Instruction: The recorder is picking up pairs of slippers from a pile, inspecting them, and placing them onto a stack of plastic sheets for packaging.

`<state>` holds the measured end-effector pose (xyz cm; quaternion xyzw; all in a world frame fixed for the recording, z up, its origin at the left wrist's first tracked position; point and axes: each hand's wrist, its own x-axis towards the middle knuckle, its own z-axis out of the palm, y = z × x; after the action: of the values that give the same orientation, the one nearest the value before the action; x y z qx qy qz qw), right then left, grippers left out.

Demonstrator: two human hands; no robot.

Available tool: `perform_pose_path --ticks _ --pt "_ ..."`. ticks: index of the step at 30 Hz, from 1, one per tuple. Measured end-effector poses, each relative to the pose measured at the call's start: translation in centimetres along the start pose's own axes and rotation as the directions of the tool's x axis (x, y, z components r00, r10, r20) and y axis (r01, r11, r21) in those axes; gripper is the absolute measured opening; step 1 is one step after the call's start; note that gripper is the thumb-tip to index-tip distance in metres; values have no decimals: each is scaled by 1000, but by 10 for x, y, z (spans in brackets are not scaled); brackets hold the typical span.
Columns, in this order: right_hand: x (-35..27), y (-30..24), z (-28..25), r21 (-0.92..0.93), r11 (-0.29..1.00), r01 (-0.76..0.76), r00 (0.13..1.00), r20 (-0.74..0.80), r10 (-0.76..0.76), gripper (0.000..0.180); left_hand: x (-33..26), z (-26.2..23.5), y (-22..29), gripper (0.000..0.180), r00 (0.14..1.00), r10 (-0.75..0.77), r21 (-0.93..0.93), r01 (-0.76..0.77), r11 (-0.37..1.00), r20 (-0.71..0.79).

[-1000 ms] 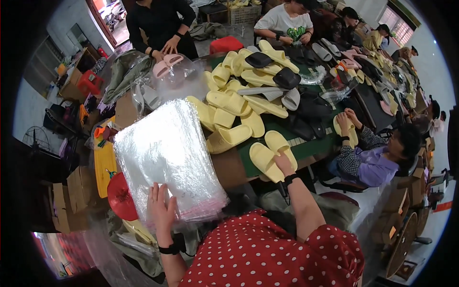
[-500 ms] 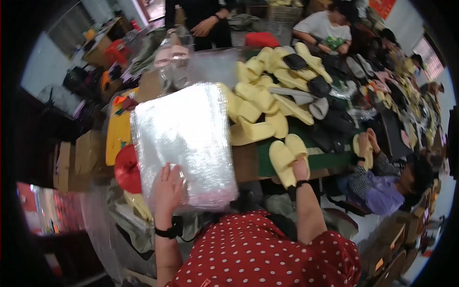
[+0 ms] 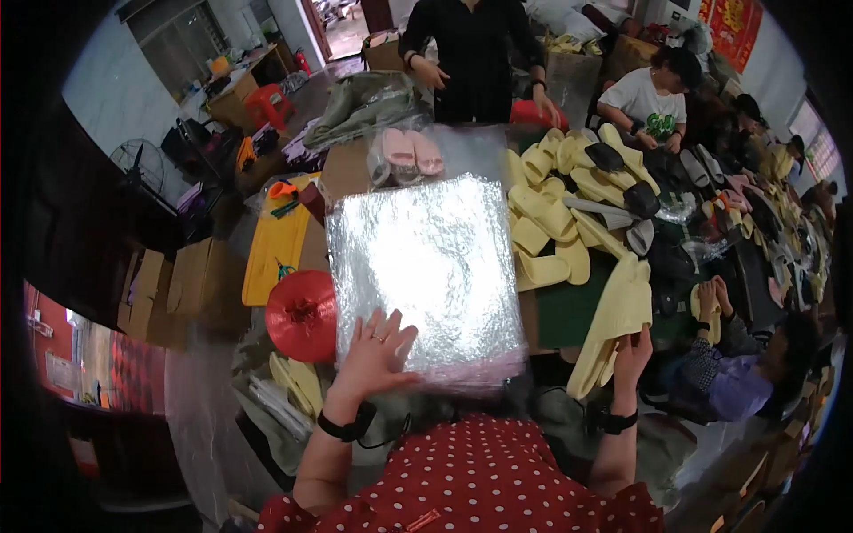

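Observation:
In front of me lies a thick stack of shiny clear plastic bags (image 3: 426, 266). My left hand (image 3: 373, 355) rests on its near left corner, palm down with the fingers spread. To the right of the stack, my right hand (image 3: 631, 360) grips a pair of pale yellow slippers (image 3: 617, 306) held together, tilted up on edge. Its thumb and fingers close on the slippers' side near the strap. Behind them a heap of yellow slippers (image 3: 551, 213) spreads over the table, mixed with a few grey and black ones.
A red roll of string (image 3: 302, 315) sits left of the bags, beside a yellow board (image 3: 267, 249). Pink slippers (image 3: 413, 153) lie beyond the stack. A person in black (image 3: 475, 53) stands across the table; a co-worker in purple (image 3: 737, 373) handles slippers at right. Cardboard boxes (image 3: 204, 275) stand at left.
My view has shifted, so the table appears further right. The slipper pair has turned from lying tops-up to standing on edge, and my right hand now grips its side. My left hand stays on the bags.

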<state>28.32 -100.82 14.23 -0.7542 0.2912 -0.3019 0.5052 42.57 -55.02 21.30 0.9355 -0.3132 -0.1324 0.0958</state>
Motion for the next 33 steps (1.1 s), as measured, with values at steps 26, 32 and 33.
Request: perform_pose_path --ticks 26,32,33 --pt "-121 -125 20 -75 920 384 923 -2 -386 39 8 24 -10 60 921 334 -120 -362 925 -201" --pt "-132 -136 17 -127 900 417 909 77 -410 38 9 18 -3 31 935 151 -421 -283 862 -320" --pt "-133 -139 18 -127 900 416 909 79 -409 38 12 14 0 28 947 35 -594 -229 771 -320"
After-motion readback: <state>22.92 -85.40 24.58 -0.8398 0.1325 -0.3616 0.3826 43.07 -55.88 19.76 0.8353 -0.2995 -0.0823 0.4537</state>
